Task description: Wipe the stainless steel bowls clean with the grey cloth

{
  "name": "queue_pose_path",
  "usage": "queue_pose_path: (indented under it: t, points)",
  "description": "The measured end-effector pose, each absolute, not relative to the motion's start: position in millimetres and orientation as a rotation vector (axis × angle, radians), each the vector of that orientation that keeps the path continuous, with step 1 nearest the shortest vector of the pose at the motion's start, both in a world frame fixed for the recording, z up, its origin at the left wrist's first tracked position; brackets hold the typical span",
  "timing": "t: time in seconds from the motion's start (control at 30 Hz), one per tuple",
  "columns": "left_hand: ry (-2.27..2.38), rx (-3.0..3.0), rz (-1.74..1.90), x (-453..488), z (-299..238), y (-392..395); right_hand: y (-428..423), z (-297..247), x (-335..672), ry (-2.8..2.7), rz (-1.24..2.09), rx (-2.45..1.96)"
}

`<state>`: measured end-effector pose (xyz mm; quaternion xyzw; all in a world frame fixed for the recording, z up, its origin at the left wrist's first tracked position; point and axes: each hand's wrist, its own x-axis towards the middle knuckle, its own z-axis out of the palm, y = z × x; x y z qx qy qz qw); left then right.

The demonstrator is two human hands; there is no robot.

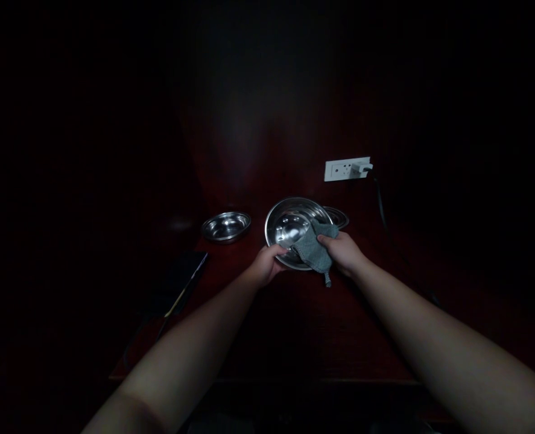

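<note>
- My two bare forearms (pixel 195 337) reach in from the bottom corners, over the dark red table (pixel 321 337).
- My left hand (pixel 269 264) pinches the near left rim of the big bowl, thumb lying over the edge and the other fingers outside, partly hidden.
- My right hand (pixel 343 250) grips the cloth (pixel 313 248), thumb on top; its other fingers are mostly hidden, so I cannot tell whether they also hold the rim.
- The big bowl (pixel 289 226) sits between my hands and a little beyond them, tilted so that its inside faces me. I cannot tell whether its base touches the table.
- It is shiny round metal with a bright rim, and small spots of light ring a glare at the bottom.
- The cloth is grey-green with a paler patterned edge and a short loop hanging down; it drapes across the bowl's near right side.
- Off to my left lies a dark flat thing (pixel 183 280) with a pale edge.
- Farther off, a smaller metal bowl (pixel 226 228) stands upright on the table, well apart from my left hand.
- Just behind the big bowl, on the right, a round metal dish (pixel 339 217) shows in part.
- Beyond, a white socket (pixel 339 170) on the wall holds a plug (pixel 360 170) with a dark cord (pixel 380 202).
</note>
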<state>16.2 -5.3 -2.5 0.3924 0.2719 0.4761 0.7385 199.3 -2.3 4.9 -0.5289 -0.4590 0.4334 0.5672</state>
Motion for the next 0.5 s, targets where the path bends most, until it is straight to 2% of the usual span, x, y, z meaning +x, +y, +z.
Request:
queue_pose_path:
  t: [0.5]
  points:
    - [0.591, 0.89, 0.976, 14.4, -0.6, -2.9, 1.0, 1.5, 203.4, -1.116, 0.977, -1.293]
